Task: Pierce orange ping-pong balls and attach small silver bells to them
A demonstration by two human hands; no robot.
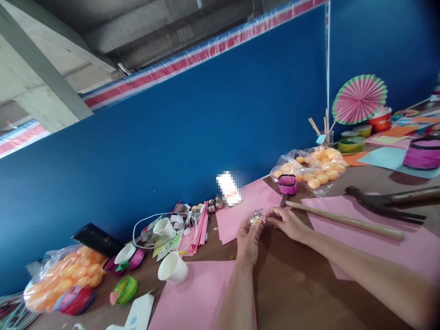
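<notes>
Two bare forearms reach in from 6 o'clock over the brown tabletop (292,284), and both hands meet near the middle of the view. Left hand (248,238) is curled around a small shiny ball (256,217) with crinkled silver wrapping; right hand (287,223) pinches the same ball from the 3 o'clock side with narrow fingertips. The ball sits between the two hands, just above the tabletop, at the edge of a pink paper sheet (237,215).

Judging by the grip, the wrapping would go on best if the left hand kept the ball steady while the right smoothed the foil down in small presses, so it neither tears nor slips.

Counted in the head view: two clear bags of orange balls, one at 8 o'clock (62,275) and one at 2 o'clock (314,167); two white paper cups (173,268) between 8 and 9 o'clock; one long wooden stick (343,220) at 3 o'clock, just beside the right hand; one hammer (381,204) beyond it; one pink-and-green paper fan (359,98) at 1 o'clock; at least three pink sheets.
</notes>
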